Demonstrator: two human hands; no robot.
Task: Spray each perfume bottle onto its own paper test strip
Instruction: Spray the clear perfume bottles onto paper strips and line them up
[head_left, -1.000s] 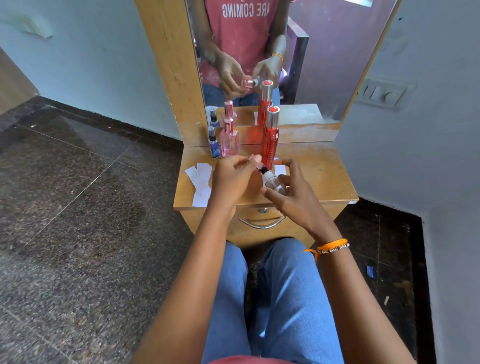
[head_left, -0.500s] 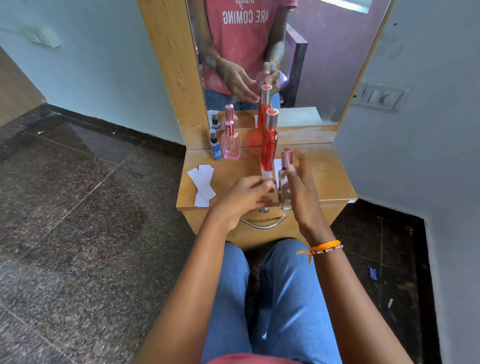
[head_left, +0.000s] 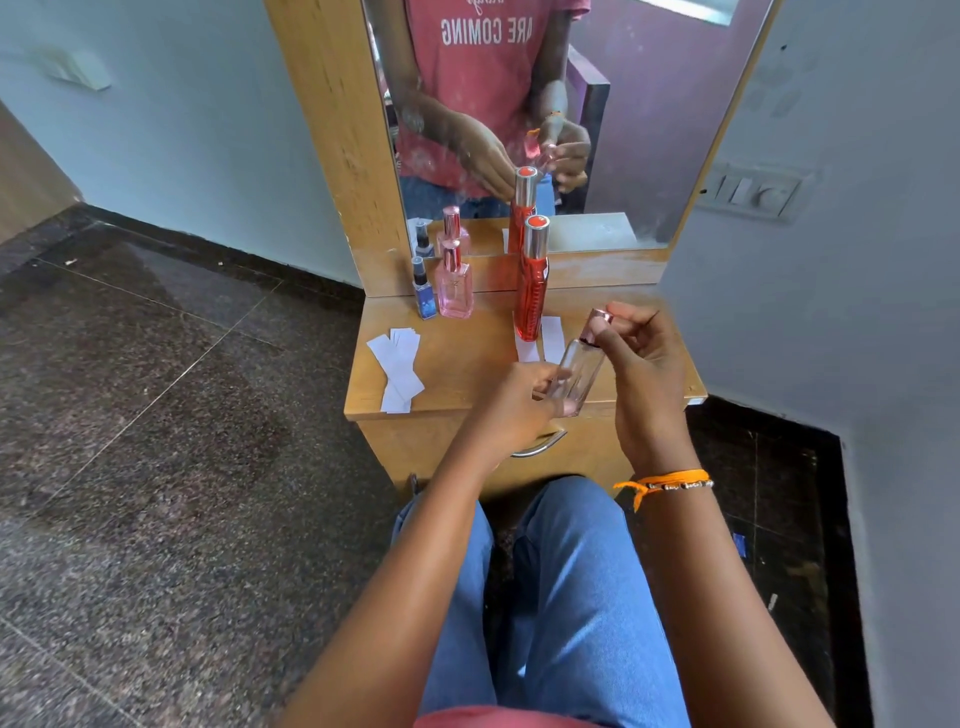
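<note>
Both hands hold a clear glass perfume bottle (head_left: 577, 371) with a rose-gold cap (head_left: 599, 323), tilted above the front edge of the wooden dressing table (head_left: 467, 358). My left hand (head_left: 522, 402) grips its base. My right hand (head_left: 641, 364) is closed around its neck and cap. A tall red bottle (head_left: 531, 280) stands at the table's middle, with two white paper strips (head_left: 551, 335) lying behind and beside it. A pink bottle (head_left: 455, 283) and a small blue bottle (head_left: 423, 291) stand at the back left. Several loose strips (head_left: 397, 366) lie at the left.
A mirror (head_left: 519, 114) in a wooden frame rises behind the table and reflects the person and the bottles. A drawer handle (head_left: 537, 447) sits under the tabletop. A wall with a switch panel (head_left: 753, 192) stands close on the right. My knees are just below the table.
The clear bottle has moved from upright on the table to tilted in the air, rightward. My left hand has shifted onto its base; my right hand has moved up to the cap.
</note>
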